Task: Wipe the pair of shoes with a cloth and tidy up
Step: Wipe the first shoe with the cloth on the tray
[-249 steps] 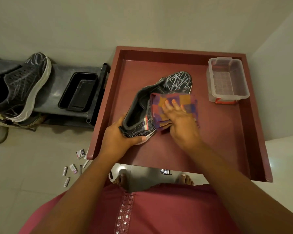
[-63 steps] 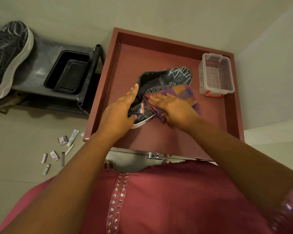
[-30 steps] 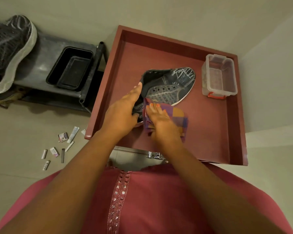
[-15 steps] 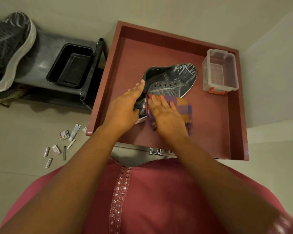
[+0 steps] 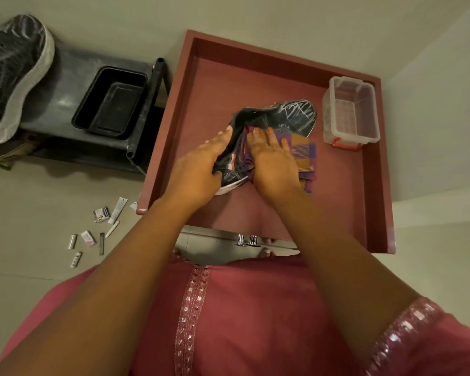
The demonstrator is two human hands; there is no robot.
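A pale beige tiled floor [image 5: 38,202] meets plain off-white walls [image 5: 282,17] under dim, warm light. A reddish-brown table with a raised rim [image 5: 171,118] stands in the corner. Left of it sits a dark low rack [image 5: 65,85] holding a black tray [image 5: 110,103]. Small tubes and packets [image 5: 101,226] lie scattered on the floor near the table

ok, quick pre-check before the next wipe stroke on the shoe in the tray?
1. Left hand grips the shoe at the heel: ok.
2. Right hand presses the cloth flat on the shoe's side: ok.
3. Shoe lies inside the red tray: ok.
4. Clear box stands apart from the toe: ok.
5. Side under the cloth clean: cannot tell.
6. Second shoe on the rack wiped: cannot tell.
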